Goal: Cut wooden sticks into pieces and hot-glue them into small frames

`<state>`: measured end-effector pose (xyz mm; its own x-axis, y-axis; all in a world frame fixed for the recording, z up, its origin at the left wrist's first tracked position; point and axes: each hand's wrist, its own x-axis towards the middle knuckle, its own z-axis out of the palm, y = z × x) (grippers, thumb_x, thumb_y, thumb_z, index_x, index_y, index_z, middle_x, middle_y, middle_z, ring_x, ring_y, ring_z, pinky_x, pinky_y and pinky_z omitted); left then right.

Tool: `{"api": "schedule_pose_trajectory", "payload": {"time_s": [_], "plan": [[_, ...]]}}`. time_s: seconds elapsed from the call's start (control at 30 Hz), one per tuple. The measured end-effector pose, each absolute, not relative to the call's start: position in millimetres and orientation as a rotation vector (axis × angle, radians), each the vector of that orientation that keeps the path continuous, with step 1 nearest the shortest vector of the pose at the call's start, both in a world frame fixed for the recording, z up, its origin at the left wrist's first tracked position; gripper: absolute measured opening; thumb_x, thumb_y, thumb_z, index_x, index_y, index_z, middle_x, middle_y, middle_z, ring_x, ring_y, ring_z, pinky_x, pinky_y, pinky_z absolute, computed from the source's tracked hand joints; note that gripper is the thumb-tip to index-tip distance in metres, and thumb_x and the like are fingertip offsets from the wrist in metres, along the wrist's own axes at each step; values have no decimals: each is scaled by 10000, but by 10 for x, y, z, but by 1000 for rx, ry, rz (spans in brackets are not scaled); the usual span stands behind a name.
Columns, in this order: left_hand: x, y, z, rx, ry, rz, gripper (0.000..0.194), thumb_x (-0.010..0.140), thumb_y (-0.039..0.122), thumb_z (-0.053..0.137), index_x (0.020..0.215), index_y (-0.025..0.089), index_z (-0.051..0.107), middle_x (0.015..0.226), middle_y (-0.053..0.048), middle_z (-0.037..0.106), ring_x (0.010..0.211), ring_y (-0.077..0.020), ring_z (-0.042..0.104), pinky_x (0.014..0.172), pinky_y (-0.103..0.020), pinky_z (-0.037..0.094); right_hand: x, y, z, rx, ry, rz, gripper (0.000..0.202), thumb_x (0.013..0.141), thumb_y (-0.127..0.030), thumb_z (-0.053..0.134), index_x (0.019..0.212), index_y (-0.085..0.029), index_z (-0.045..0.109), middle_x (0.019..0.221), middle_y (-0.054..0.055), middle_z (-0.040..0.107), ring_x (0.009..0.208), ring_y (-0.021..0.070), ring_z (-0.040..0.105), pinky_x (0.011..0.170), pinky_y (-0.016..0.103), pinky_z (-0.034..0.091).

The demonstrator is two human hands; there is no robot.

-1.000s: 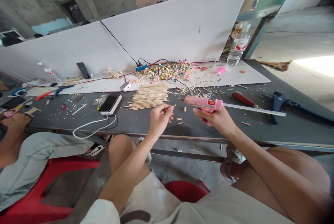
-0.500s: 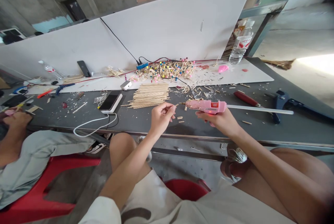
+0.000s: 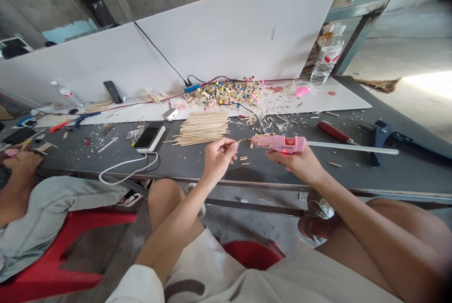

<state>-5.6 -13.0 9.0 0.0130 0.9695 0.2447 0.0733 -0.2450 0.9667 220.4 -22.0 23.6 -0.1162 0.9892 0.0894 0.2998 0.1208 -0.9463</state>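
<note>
My right hand (image 3: 300, 161) is wrapped round a pink hot glue gun (image 3: 282, 143), its nozzle pointing left and a long clear glue stick (image 3: 353, 147) out of its back. Facing the nozzle, my left hand (image 3: 219, 156) pinches a small thin wooden stick piece (image 3: 240, 141), whose free end is at the nozzle tip; whether they touch is too small to tell. Just behind my left hand lies a row of thin wooden sticks (image 3: 203, 128). Two short wooden pieces (image 3: 243, 158) rest on the dark table below the nozzle.
Behind is a heap of stick pieces with coloured balls (image 3: 229, 93). A phone on a white block (image 3: 150, 137) is left; a red-handled tool (image 3: 334, 132), blue clamp (image 3: 381, 138) and water bottle (image 3: 326, 60) are right. Another person's hand (image 3: 23, 159) is far left.
The gap between the stick piece in my left hand and the glue gun's nozzle has narrowed slightly. Both hands keep their grips.
</note>
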Motion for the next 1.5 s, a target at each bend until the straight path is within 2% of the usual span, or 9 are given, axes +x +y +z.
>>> {"api": "schedule_pose_trajectory", "payload": {"time_s": [0.2,0.7,1.33,1.5], "plan": [[-56,-138,110,1463,1121,1346,261,830,396,699,857,137,697,643,-17,632,533,-103,605,437,-183,451,2174,-226,269,-1328,-1535,1020,126,685,-302,712,675,-178,688,510,-5,542,471,121,428,428,265,321],[-63,-144,115,1454,1101,1327,244,841,374,690,859,131,704,647,-22,641,532,-104,602,439,-183,455,2193,-212,257,-1354,-1597,1014,115,698,-286,659,665,-181,624,534,-27,534,473,116,446,437,246,335],[-69,-130,100,1395,1056,1319,237,824,372,709,847,136,710,644,-20,631,529,-102,590,435,-190,448,2211,-219,275,-1371,-1609,1017,210,691,-277,646,565,-198,498,504,-41,482,461,99,412,444,241,331],[-79,-121,93,1394,1046,1313,243,823,377,709,847,135,711,640,-22,627,530,-104,590,435,-192,447,2210,-223,287,-1400,-1590,1021,172,677,-283,649,592,-195,529,519,-38,493,470,103,414,445,246,323]]}}
